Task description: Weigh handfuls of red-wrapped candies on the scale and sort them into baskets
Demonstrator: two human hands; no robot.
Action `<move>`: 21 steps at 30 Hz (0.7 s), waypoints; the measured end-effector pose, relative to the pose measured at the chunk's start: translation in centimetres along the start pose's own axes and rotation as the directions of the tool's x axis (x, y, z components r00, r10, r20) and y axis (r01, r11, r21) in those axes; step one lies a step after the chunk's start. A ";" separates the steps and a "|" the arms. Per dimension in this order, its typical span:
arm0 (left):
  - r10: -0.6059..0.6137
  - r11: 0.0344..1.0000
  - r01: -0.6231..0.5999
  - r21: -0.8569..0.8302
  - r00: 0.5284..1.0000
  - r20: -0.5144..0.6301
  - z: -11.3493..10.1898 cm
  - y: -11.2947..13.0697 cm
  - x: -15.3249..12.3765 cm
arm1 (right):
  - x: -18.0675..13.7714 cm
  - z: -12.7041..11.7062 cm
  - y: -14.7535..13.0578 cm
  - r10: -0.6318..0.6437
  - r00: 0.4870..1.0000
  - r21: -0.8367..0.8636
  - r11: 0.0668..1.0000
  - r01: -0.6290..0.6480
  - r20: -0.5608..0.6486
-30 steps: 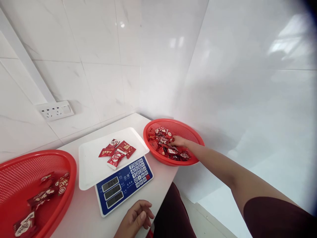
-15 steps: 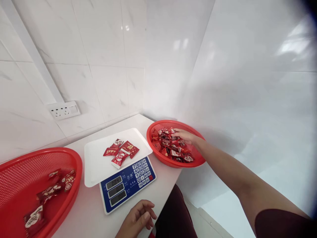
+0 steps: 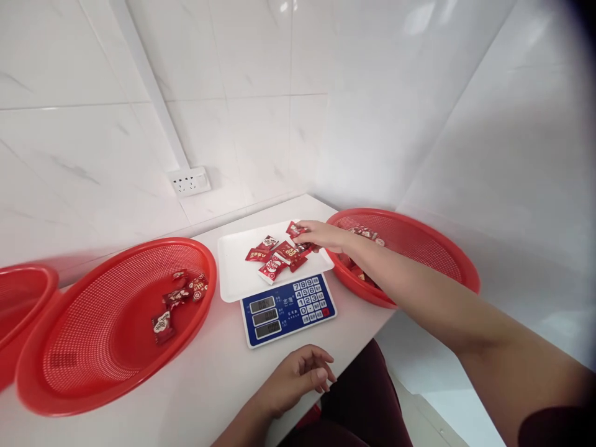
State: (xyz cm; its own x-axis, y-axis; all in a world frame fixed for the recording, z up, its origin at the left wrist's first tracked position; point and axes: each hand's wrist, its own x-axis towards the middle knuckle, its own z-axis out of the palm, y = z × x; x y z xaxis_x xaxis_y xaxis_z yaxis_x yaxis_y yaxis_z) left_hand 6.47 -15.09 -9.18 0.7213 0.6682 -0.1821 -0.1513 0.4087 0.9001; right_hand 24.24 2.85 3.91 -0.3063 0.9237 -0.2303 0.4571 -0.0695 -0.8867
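Note:
My right hand (image 3: 321, 234) is over the right side of the white weighing tray (image 3: 235, 273), its fingers closed on small red-wrapped snack packets (image 3: 297, 230). How many it grips is partly hidden by the fingers. Several other red snack packets (image 3: 272, 268) lie loosely grouped on the tray. Below it is the scale's blue keypad and display panel (image 3: 284, 310). Near the table's front edge, my left hand (image 3: 302, 375) hovers with fingers loosely bent and apart, holding nothing. The right red basket (image 3: 433, 248) holds more packets, partly covered by my right forearm.
Left of the scale stands another red basket (image 3: 125, 329) with several packets at its right side. A further red basket (image 3: 23, 298) is cut off at the left edge. Behind the white table (image 3: 186, 391) are a tiled wall and a power socket (image 3: 190, 181).
My right hand has moved left from the right basket to the tray, bringing packets with it. The view has turned left, showing more of the left baskets. My left hand stays near the table edge.

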 end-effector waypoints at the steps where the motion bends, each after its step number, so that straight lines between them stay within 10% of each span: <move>1: 0.001 1.000 -0.001 -0.001 1.000 0.000 0.0 0.1 0.0 | 0.5 0.5 -0.2 -0.010 0.999 -0.036 0.999 0.011 0.034; 7: -0.004 1.000 0.004 -0.026 1.000 0.003 0.0 0.0 0.0 | 1.9 0.9 -0.5 -0.028 0.999 -0.207 0.978 0.036 0.040; 15: -0.016 0.999 0.016 -0.044 1.000 0.007 -0.1 -0.2 0.1 | 1.2 1.3 -1.2 -0.053 0.999 -0.001 0.999 0.053 0.005; 21: -0.018 0.999 0.019 -0.040 1.000 0.004 -0.1 -0.2 0.1 | 2.4 3.0 -0.9 -0.180 0.966 -0.221 0.966 0.137 -0.186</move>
State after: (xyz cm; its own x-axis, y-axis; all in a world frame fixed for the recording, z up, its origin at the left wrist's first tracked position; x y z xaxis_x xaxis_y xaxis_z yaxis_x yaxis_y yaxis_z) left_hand 6.53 -15.05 -9.44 0.7264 0.6583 -0.1973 -0.1651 0.4458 0.8798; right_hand 20.61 3.96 2.95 -0.2228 0.9748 0.0115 0.5839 0.1429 -0.7991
